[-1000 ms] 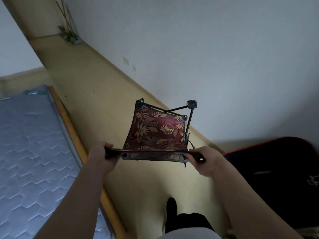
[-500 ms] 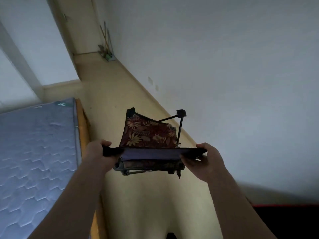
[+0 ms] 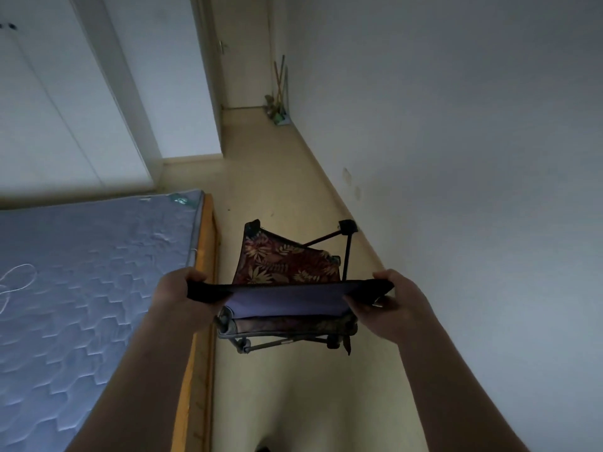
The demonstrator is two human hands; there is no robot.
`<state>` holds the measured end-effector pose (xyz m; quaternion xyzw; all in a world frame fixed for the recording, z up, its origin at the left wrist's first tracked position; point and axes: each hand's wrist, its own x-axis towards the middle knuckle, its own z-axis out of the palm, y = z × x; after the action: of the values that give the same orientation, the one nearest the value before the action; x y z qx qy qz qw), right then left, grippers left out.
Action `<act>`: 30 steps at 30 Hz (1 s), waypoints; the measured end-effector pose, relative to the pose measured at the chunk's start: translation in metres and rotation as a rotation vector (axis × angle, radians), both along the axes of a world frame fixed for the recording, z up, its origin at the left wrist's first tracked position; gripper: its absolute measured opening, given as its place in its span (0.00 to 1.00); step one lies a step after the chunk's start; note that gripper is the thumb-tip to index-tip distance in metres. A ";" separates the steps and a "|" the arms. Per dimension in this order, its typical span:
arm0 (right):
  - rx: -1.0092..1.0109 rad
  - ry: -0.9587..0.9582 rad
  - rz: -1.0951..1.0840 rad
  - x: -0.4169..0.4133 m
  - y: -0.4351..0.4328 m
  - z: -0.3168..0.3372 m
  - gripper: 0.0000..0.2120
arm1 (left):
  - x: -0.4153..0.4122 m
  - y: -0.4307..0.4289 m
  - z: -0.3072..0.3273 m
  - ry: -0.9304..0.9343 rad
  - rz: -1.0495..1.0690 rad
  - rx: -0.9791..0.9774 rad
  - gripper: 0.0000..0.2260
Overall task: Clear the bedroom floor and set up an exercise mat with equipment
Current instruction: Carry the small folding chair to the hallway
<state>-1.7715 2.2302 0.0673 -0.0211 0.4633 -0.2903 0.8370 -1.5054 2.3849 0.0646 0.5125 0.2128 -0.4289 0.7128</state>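
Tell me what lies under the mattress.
Under the mattress, an orange wooden bed frame shows along its right edge. The mattress covers the rest of the frame, and anything beneath the bed is hidden.

the folding stool (image 3: 287,265) sits between the left hand (image 3: 177,295) and the right hand (image 3: 394,301), above a strip of floor (image 3: 270,177). left of it the mattress (image 3: 81,272) lies on the bed frame (image 3: 204,265); the wall (image 3: 456,158) runs along the right. far ahead, brooms (image 3: 279,89) lean just right of the door (image 3: 244,60).
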 end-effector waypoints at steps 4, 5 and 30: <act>-0.006 0.023 0.042 0.060 -0.043 0.002 0.16 | 0.055 -0.035 -0.003 0.029 -0.001 0.016 0.11; -0.012 0.023 0.044 0.077 -0.055 0.001 0.15 | 0.073 -0.046 -0.004 0.025 -0.004 0.020 0.12; 0.045 0.014 0.032 0.335 -0.453 -0.001 0.17 | 0.321 -0.451 0.004 0.048 0.030 0.063 0.03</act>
<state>-1.4369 1.7772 0.0667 -0.0114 0.4754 -0.2663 0.8384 -1.1845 1.9340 0.0690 0.5210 0.2512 -0.4234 0.6973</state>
